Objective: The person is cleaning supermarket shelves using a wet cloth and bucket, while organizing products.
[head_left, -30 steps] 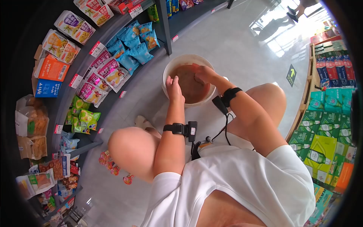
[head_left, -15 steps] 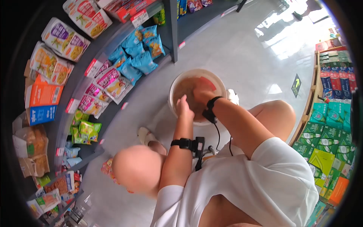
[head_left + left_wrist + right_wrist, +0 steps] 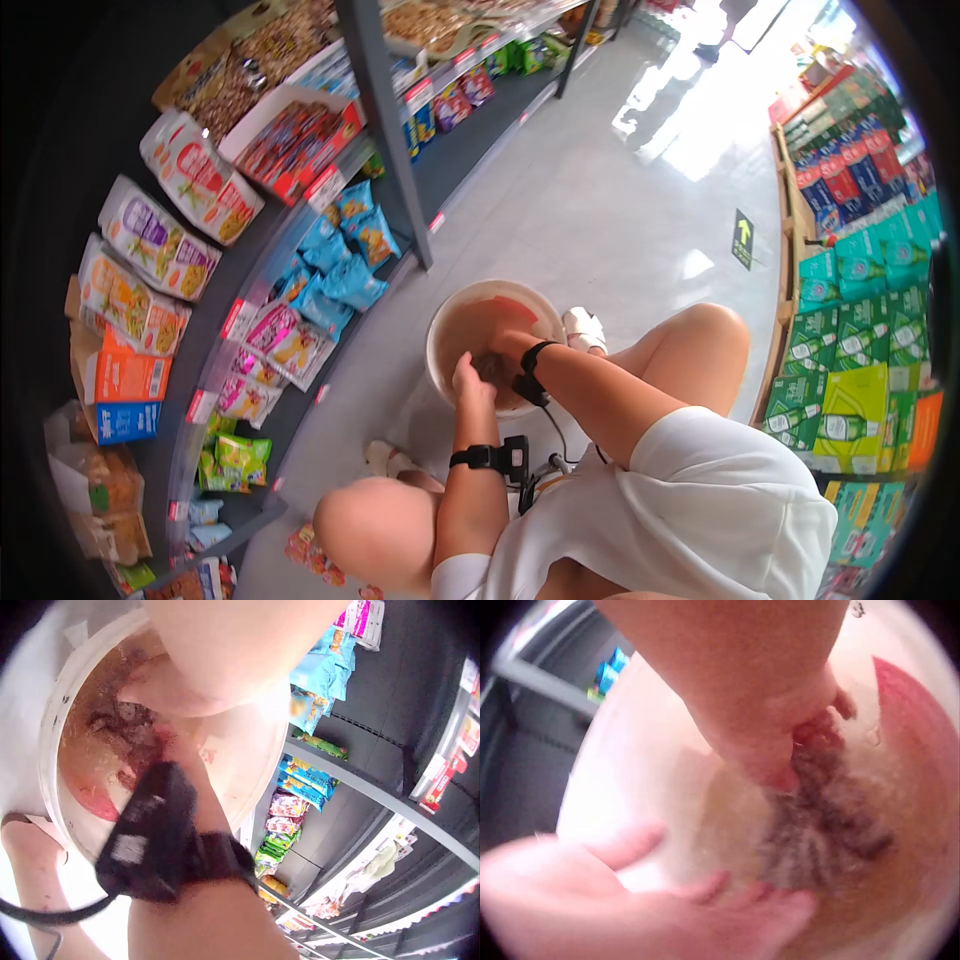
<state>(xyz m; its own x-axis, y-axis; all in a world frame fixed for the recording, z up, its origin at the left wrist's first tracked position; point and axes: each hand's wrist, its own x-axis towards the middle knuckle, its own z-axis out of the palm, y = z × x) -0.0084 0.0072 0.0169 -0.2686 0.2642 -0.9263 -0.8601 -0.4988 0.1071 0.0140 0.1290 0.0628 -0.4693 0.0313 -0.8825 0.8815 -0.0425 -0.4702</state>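
A round white bucket [image 3: 437,318] with murky brown water stands on the floor between the knees. My right hand [image 3: 780,735] reaches down into it and grips a wet, dark grey, striped rag [image 3: 825,817] with a reddish part at the top. The rag's lower folds spread out at the water. Beside it, my left hand [image 3: 690,915] is held with fingers extended and thumb apart, its fingertips right at the rag's edge. In the left wrist view, the left hand's fingers [image 3: 154,686] lie over the dark rag and the right forearm crosses below.
Shelves with blue snack bags [image 3: 352,282] and pink-and-white packets [image 3: 290,342] curve along the left, with a dark upright post [image 3: 385,130] ahead. Stacked green drink cartons [image 3: 850,420] line the right. A sandalled foot [image 3: 584,330] is close beside the bucket.
My right hand has gone deeper into the bucket and the dark rag now shows at the hands. The head view has shifted, so bucket and shelves sit lower in the picture.
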